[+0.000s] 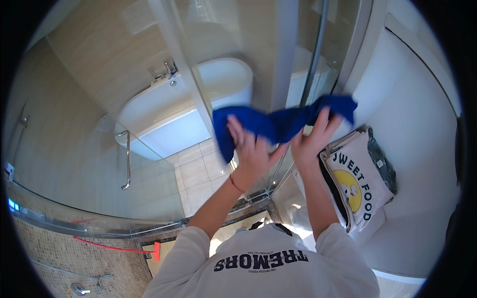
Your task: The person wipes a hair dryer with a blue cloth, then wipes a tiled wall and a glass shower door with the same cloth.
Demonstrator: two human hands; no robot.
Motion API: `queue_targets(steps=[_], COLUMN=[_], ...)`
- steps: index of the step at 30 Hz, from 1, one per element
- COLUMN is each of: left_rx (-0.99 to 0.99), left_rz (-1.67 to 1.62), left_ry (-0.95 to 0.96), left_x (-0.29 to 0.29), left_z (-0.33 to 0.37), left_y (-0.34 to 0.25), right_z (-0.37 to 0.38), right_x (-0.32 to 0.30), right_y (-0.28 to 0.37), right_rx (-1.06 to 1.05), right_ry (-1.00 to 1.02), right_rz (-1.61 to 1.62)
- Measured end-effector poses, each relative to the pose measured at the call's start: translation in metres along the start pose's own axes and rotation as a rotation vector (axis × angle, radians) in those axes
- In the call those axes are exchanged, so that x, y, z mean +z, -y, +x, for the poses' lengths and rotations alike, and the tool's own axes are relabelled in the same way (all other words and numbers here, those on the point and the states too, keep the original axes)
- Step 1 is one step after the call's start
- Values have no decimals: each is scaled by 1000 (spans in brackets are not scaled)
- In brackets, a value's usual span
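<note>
White bathtub (176, 134) stands beyond; left hand (251, 156) and right hand (309, 146) clutch a blue cloth (284, 127), probably light, limp, best held by its ends.

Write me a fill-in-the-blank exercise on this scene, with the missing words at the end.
1. The left hand and the right hand are both on a ____ cloth.
2. A red bracelet is worn on the ____ wrist.
3. The bathtub is coloured ____.
4. The round emblem on the pale printed fabric has a ____ background.

Missing words: blue; left; white; yellow.
</note>
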State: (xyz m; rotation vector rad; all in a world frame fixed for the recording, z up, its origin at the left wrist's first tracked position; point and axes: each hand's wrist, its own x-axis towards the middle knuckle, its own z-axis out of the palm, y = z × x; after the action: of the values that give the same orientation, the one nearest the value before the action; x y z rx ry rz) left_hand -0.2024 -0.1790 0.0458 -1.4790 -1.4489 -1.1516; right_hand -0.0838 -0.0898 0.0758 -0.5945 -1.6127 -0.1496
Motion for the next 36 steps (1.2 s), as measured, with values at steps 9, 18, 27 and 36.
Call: queue_targets(steps=[9,18,27,36], left_rx=[-92,-94,-188,-340], left_rz=[-166,-66,-242,-279], left_ry=[604,890,486,815], left_x=[73,31,34,18], left_z=[-107,-244,-102,-251], left_y=[-7,28,25,53], right_z=[-133,-261,-215,-310], right_x=[1,-29,39,16], right_y=[-48,-24,-16,-29], right_rx=[-30,181,337,266], right_ry=[405,714,591,826], right_rz=[-387,-164,94,148])
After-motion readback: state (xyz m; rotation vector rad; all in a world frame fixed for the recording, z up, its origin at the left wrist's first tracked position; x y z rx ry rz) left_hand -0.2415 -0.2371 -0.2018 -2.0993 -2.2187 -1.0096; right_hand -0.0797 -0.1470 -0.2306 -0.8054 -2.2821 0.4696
